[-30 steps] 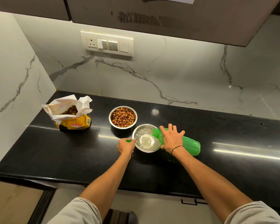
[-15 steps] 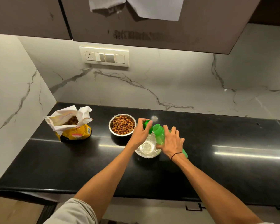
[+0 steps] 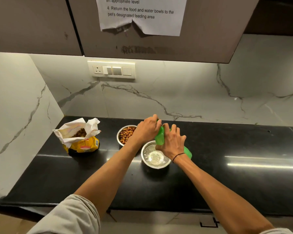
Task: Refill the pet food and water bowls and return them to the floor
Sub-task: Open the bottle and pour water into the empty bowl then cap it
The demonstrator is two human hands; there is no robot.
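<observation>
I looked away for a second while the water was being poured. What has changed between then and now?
The right hand has swung the green bottle up from its pouring tilt over the water bowl, and keeps holding it. The left hand, which was beside the bowl holding the cap, has gone up to the bottle's mouth. The food bowl and the food bag lie as before.

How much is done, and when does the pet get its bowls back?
Done: the round steel food bowl is full of brown kibble, and the round steel water bowl holds water. In hand: the right hand holds the green plastic bottle while the left hand grips its top, apparently capping it. Left: both bowls sit on the black counter, not yet on the floor.
</observation>
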